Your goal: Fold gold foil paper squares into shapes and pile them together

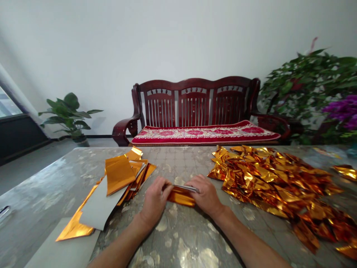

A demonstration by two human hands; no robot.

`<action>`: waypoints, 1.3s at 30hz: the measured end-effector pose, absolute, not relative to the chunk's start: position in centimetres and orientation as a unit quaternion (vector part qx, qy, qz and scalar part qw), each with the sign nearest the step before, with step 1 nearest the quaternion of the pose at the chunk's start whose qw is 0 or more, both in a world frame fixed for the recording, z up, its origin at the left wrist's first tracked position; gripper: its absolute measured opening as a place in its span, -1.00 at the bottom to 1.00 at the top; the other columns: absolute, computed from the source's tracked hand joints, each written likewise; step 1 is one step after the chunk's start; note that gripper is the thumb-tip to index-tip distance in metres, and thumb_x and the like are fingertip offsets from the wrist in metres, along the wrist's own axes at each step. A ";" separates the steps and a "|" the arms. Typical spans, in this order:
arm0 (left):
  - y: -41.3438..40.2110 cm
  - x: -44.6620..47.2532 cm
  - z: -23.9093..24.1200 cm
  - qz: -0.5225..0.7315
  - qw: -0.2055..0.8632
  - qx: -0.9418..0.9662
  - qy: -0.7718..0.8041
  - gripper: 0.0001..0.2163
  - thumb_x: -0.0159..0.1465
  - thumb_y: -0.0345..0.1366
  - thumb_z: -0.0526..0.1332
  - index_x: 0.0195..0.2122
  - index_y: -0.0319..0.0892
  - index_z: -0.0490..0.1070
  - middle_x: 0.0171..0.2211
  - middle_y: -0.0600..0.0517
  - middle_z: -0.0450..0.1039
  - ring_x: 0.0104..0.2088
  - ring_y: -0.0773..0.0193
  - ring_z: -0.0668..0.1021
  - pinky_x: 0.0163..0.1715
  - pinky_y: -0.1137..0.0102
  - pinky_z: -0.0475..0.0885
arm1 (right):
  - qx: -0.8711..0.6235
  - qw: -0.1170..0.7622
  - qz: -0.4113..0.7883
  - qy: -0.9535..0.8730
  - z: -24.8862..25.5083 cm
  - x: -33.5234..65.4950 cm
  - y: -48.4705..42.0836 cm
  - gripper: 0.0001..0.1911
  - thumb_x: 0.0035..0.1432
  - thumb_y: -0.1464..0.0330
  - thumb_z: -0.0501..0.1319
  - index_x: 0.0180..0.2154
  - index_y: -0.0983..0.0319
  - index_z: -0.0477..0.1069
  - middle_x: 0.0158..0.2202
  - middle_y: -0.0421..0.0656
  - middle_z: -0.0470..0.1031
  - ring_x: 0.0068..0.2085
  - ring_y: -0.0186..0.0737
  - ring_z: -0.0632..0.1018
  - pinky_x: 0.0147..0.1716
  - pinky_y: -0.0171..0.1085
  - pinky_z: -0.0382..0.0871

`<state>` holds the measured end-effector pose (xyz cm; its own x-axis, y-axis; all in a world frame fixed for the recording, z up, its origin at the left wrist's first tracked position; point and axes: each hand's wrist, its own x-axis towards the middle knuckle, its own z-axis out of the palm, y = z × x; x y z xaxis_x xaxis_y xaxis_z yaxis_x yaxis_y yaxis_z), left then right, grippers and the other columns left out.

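Between my two hands is a sheet of gold foil paper, partly folded, with a pale grey edge along its top. My left hand pinches its left end between thumb and fingers. At the other end, my right hand is closed on the paper, its fingers bent over the edge. To the left lies a loose stack of gold foil sheets, some with the grey backing facing up. On the right spreads a large heap of folded gold foil pieces, apart from my right hand.
The table has a clear patterned cover. A grey sheet lies at the front left, and clear plastic at the back right. Beyond stand a dark red wooden bench and potted plants on both sides.
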<state>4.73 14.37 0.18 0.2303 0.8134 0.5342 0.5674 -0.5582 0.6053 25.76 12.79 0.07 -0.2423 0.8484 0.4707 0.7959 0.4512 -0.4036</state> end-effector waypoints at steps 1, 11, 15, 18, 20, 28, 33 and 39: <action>14.2 4.6 0.2 0.454 0.123 0.777 0.420 -0.85 0.35 -0.32 0.11 -0.39 -0.14 0.35 -0.39 0.06 0.41 -0.32 0.30 0.48 -0.24 0.43 0.37 | -0.525 0.351 0.004 -0.776 0.2 25.9 12.6 -0.75 0.29 0.39 0.12 -0.18 0.12 0.58 -0.27 -0.13 0.56 -0.15 -0.15 0.44 -0.11 -0.21 0.22; 15.0 3.7 -1.0 0.367 0.035 0.825 0.429 -0.84 0.40 -0.34 0.05 -0.30 -0.12 0.37 -0.29 0.00 0.45 -0.23 0.26 0.51 -0.17 0.40 0.39 | -0.523 0.247 -0.056 -0.814 0.4 25.3 12.2 -0.65 0.22 0.37 0.20 0.05 0.15 0.44 -0.01 -0.08 0.48 0.01 -0.05 0.34 -0.01 -0.14 0.17; 14.7 3.8 -1.1 0.290 0.031 0.835 0.467 -0.87 0.38 -0.33 0.10 -0.32 -0.12 0.38 -0.35 0.04 0.45 -0.27 0.23 0.50 -0.22 0.39 0.34 | -0.518 0.192 -0.066 -0.831 0.1 25.1 12.5 -0.83 0.28 0.39 0.17 -0.15 0.13 0.52 -0.19 -0.11 0.51 -0.07 -0.08 0.35 -0.11 -0.16 0.17; 14.5 4.0 -0.9 0.229 0.017 0.859 0.458 -0.87 0.38 -0.32 0.13 -0.30 -0.11 0.43 -0.32 0.04 0.48 -0.22 0.20 0.49 -0.21 0.37 0.32 | -0.522 0.181 -0.082 -0.830 -0.2 25.1 12.6 -0.80 0.32 0.38 0.13 -0.27 0.15 0.54 -0.26 -0.12 0.50 -0.12 -0.11 0.35 -0.16 -0.17 0.16; 14.6 4.1 -0.7 0.193 0.021 0.873 0.447 -0.86 0.39 -0.30 0.13 -0.28 -0.10 0.46 -0.29 0.04 0.49 -0.20 0.20 0.50 -0.20 0.39 0.31 | -0.522 0.181 -0.076 -0.830 -0.3 25.1 12.6 -0.80 0.31 0.40 0.14 -0.29 0.15 0.54 -0.26 -0.13 0.49 -0.14 -0.12 0.35 -0.18 -0.18 0.16; 14.8 4.3 -0.3 0.154 0.021 0.871 0.466 -0.80 0.39 -0.26 0.12 -0.31 -0.12 0.51 -0.30 0.01 0.49 -0.21 0.21 0.50 -0.20 0.40 0.30 | -0.515 0.207 -0.063 -0.830 -0.2 25.5 12.3 -0.88 0.28 0.31 0.23 -0.18 0.19 0.49 -0.26 -0.14 0.51 -0.13 -0.12 0.38 -0.16 -0.19 0.17; 14.9 4.3 -0.2 0.169 0.058 0.850 0.495 -0.79 0.38 -0.23 0.15 -0.33 -0.12 0.53 -0.31 0.02 0.51 -0.21 0.22 0.52 -0.20 0.41 0.30 | -0.537 0.209 -0.034 -0.817 -0.6 25.7 12.8 -0.83 0.32 0.33 0.19 -0.34 0.19 0.47 -0.31 -0.17 0.51 -0.19 -0.19 0.40 -0.20 -0.25 0.17; 15.4 4.9 -0.3 0.149 0.058 0.818 0.552 -0.76 0.39 -0.19 0.12 -0.34 -0.14 0.50 -0.31 0.00 0.56 -0.22 0.17 0.55 -0.22 0.36 0.31 | -0.571 0.175 -0.021 -0.801 -0.9 25.3 13.5 -0.82 0.35 0.31 0.14 -0.30 0.20 0.45 -0.29 -0.17 0.53 -0.20 -0.20 0.42 -0.22 -0.25 0.16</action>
<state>4.86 15.44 -0.26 0.3467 0.9206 0.1799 0.8857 -0.3844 0.2602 25.33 13.48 -0.92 -0.2854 0.9085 0.3052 0.9232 0.3461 -0.1669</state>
